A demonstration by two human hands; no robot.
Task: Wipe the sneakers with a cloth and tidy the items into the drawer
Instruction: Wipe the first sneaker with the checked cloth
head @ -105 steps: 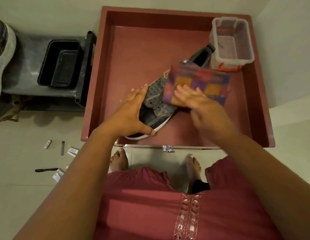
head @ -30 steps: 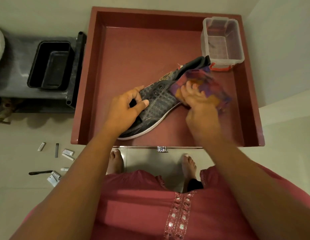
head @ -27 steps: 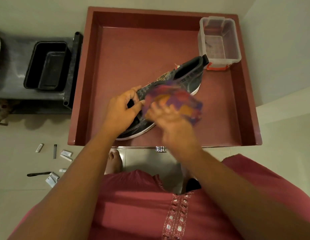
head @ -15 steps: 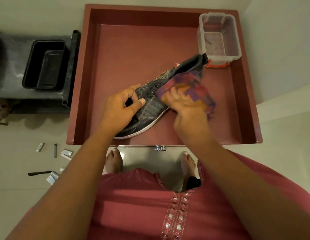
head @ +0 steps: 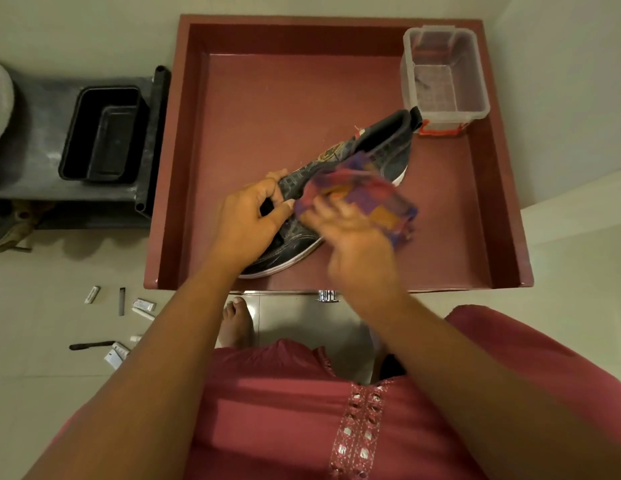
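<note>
A dark grey sneaker [head: 388, 147] with a white sole lies diagonally inside the open dark red drawer [head: 267, 98], toe toward me. My left hand [head: 246, 223] grips the sneaker's upper near the laces. My right hand [head: 357, 244] holds a purple, red and orange checked cloth [head: 368, 199] against the middle of the sneaker. The hand and cloth are motion-blurred and hide the shoe's mid part.
A clear plastic box [head: 444, 74] with a red latch stands in the drawer's back right corner. Left of the drawer, a black tub [head: 104, 133] sits on a grey rack. Several small tubes and sticks [head: 129, 306] lie on the floor at left. My bare foot [head: 236, 323] shows below the drawer's front.
My right hand has swept the cloth back and forth along the sneaker, now back toward the laces near my left hand. The left hand has kept its grip on the shoe.
</note>
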